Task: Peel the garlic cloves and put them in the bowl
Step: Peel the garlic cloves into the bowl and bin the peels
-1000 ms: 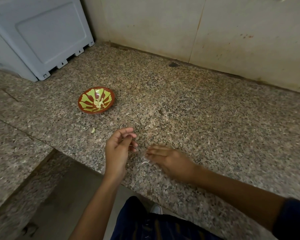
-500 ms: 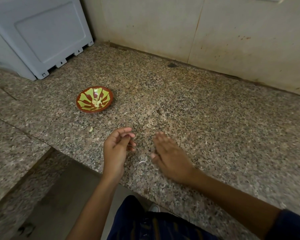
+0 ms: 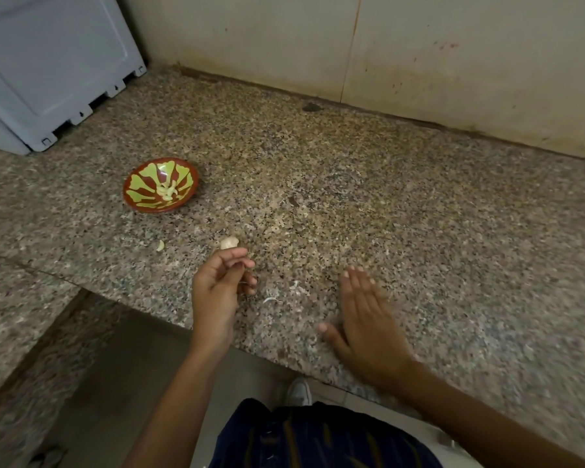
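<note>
**Hands at the counter edge, garlic by the fingertips**

No writing or brand is showing anywhere in the view. Nearest, a dark striped garment (image 3: 318, 440) and a white shoe (image 3: 299, 391) are sitting below the granite counter (image 3: 419, 231). The right hand (image 3: 365, 322) is lying palm down on the counter near its front edge, fingers straight and close together, thumb spread to the side, holding nothing. The left hand (image 3: 217, 292) is hovering just over the edge with its fingers curled inward; whether it is pinching anything cannot be told. Scraps of papery skin (image 3: 272, 298) are lying between the two hands. Just beyond the left fingertips an unpeeled, off-white garlic clove (image 3: 229, 243) is sitting, and a small pale peeled piece (image 3: 160, 245) is lying to its left. Farther back, the red and green bowl (image 3: 142, 184) is holding several pale peeled cloves (image 3: 168, 192). A grey appliance (image 3: 48, 62) is standing in the far left corner against the stained wall (image 3: 453, 62).
</note>
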